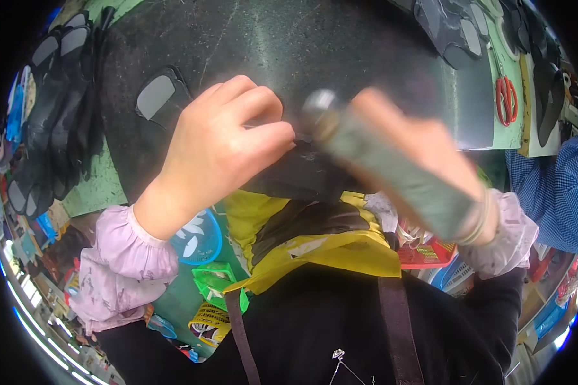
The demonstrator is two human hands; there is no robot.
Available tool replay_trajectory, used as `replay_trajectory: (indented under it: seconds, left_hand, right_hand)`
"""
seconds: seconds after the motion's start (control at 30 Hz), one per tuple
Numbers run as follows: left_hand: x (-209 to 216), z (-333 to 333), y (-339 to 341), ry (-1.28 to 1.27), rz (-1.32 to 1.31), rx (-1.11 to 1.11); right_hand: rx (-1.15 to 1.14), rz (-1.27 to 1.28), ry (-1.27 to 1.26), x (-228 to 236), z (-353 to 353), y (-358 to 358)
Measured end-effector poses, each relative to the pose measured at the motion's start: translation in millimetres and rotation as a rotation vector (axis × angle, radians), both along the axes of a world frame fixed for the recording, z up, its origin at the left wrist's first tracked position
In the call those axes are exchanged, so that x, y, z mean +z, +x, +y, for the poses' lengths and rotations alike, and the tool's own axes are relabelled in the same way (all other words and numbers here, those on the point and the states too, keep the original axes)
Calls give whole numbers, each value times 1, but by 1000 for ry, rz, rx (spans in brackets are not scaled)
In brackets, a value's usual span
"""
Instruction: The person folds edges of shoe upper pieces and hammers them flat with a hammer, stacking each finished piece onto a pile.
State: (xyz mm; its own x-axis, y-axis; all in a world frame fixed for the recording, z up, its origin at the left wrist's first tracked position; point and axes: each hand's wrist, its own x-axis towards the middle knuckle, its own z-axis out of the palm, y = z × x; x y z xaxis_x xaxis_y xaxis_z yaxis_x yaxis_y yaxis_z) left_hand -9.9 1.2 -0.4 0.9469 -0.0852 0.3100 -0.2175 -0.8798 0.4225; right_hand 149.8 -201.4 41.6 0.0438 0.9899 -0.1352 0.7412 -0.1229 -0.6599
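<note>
My left hand (221, 131) is closed, thumb and fingers pinched together over a black shoe upper (308, 173) on the dark work mat (270, 51). A black part with a grey oval patch (157, 99) shows just beyond its wrist; whether it belongs to the same upper is hidden. My right hand (417, 138), smeared by motion, is wrapped round a thick grey-green bar-shaped tool (398, 170). The tool's shiny rounded metal end points toward my left fingertips, apart from them. Its exact kind is too blurred to tell.
Black shoe uppers (54, 115) are piled at the left, with others (453, 29) at the far right. Red-handled scissors (506, 101) lie right of the mat. Below the bench edge are a blue bowl (209, 247), a green basket (209, 277) and a red basket (430, 255).
</note>
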Motion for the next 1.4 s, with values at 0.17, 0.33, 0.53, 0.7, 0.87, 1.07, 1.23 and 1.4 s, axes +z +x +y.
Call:
replay_trajectory:
  seconds: [0.17, 0.33, 0.53, 0.7, 0.87, 1.07, 1.23, 1.4]
  left_hand:
    - [-4, -2, 10, -131, 115, 55]
    - [-15, -50, 51, -32, 7, 131]
    - [3, -18, 37, -395, 286, 119]
    - [-5, -33, 22, -118, -15, 89]
    - [-4, -39, 21, 108, -121, 33]
    - [8, -18, 15, -259, 299, 219]
    - [-10, -28, 3, 122, -132, 103]
    - [-4, -7, -13, -92, 197, 167]
  right_hand:
    - [-61, -6, 174, -6, -11, 23]
    - [-159, 63, 71, 10, -40, 40]
    - [-133, 209, 0, -6, -60, 45]
    - [-267, 160, 168, 6, -43, 34]
    - [-216, 92, 77, 0, -32, 26]
    - [-36, 69, -38, -1, -20, 20]
    - [-95, 112, 24, 1, -13, 16]
    - [-48, -15, 109, 1, 0, 21]
